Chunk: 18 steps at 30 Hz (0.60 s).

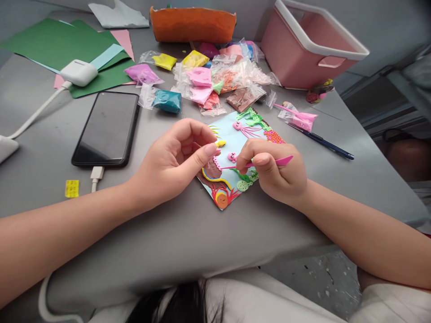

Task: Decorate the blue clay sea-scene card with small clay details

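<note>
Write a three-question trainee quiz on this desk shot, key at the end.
1. Multiple choice: what does the right hand hold over the clay picture?
(a) a blue pen
(b) a pink tool
(c) a yellow packet

2. True or false: a white plug meets the near end of the phone.

3. Fill the gap: the pink bin at the back has a ____ rim.

Key: 1 b; 2 true; 3 white.
</note>
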### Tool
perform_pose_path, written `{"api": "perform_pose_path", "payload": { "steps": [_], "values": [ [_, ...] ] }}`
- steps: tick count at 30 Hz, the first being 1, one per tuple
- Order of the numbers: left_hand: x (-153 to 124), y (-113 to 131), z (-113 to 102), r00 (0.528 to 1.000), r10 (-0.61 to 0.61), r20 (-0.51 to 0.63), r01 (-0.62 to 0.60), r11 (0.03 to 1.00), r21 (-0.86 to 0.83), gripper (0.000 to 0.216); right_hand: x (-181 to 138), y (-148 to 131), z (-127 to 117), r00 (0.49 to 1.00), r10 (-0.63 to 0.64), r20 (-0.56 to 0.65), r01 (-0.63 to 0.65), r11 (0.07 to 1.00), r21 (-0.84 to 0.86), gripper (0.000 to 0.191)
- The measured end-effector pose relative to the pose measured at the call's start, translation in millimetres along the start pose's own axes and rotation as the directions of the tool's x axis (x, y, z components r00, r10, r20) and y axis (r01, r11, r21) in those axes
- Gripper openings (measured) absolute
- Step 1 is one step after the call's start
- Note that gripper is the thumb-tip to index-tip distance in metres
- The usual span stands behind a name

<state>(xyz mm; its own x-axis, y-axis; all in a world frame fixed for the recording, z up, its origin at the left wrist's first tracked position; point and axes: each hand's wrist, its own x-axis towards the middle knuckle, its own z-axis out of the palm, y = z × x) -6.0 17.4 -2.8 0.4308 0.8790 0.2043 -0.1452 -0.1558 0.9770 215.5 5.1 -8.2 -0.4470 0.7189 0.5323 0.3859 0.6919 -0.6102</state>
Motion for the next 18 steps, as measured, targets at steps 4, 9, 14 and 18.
{"api": "perform_pose_path", "payload": {
  "steps": [4, 9, 14, 18],
  "values": [
    [-0.2, -3.2, 0.0, 1.0, -0.008, 0.019, 0.008, 1.0, 0.027, 0.011, -1.3, -1.3, 0.2, 1.0, 0.02, 0.01, -0.02, 1.0, 0.002, 0.054],
    [-0.2, -4.5, 0.6, 0.999, -0.025, 0.029, 0.023, 0.998, 0.061, 0.012, -1.8, -0.5, 1.6, 0.987, 0.105, -0.123, -0.08, 0.979, 0.189, 0.063],
    [-1.1, -3.4, 1.0, 0.999, -0.047, 0.004, 0.047, 0.998, 0.046, 0.017, 4.3, 2.2, 3.4, 0.884, -0.043, -0.465, 0.135, 0.977, 0.165, 0.057],
    [-3.2, -2.8, 0.7, 0.998, -0.053, 0.026, 0.053, 0.998, 0.02, 0.019, 1.2, -2.2, 2.2, 0.904, -0.104, -0.414, 0.138, 0.989, 0.054, 0.031]
  ]
}}
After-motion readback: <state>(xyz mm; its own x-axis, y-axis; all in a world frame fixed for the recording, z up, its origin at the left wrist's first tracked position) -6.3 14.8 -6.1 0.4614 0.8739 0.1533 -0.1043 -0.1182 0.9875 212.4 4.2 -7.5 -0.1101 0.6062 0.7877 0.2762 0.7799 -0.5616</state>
